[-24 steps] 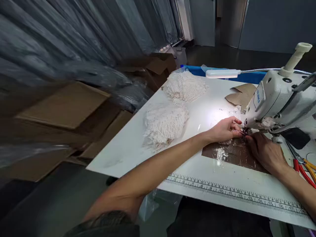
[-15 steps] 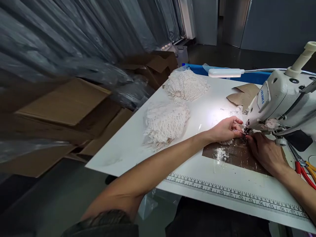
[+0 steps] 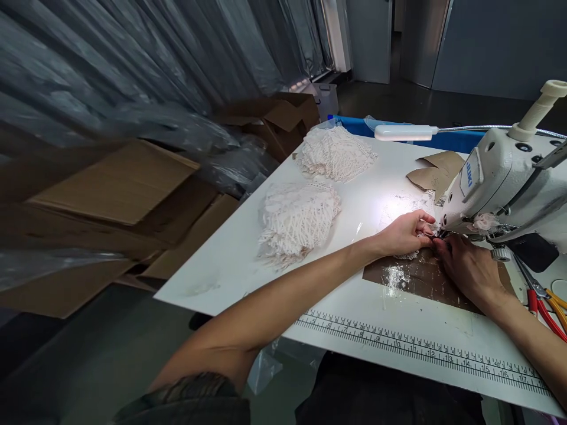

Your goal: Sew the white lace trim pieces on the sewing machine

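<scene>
Plastic sheeting (image 3: 133,71) hangs along the left, with flattened boxes (image 3: 115,183) stacked below it, right up to the tabletop's left edge. The white tabletop (image 3: 230,265) has its widest bare stretch at the near left corner and between the lace piles and the hands. Floor shows beyond its left edge. The sewing machine (image 3: 500,177) fills the right side, its head overhanging the work spot and closing it off from the right and from above.

Two lace piles lie well left of the hands: the near pile (image 3: 296,221) mid-table, and the far pile (image 3: 334,152) close to the back edge. A brown panel (image 3: 420,280) is set into the tabletop under the machine head. A ruler strip (image 3: 420,348) runs along the near edge. A lamp bar (image 3: 405,132) reaches in over the back, above cardboard scraps (image 3: 432,168).

The left hand (image 3: 403,233) lies on its side, fingers bunched and pinching at the lace piece (image 3: 405,255). The piece shows just under the hand, on the panel's far-left corner. The right hand (image 3: 469,268) rests palm down on the panel, its fingertips meeting the left's at the machine's foot. Whether it grips anything I cannot tell. Red-handled scissors (image 3: 543,301) lie just right of the right wrist, near the right edge.
</scene>
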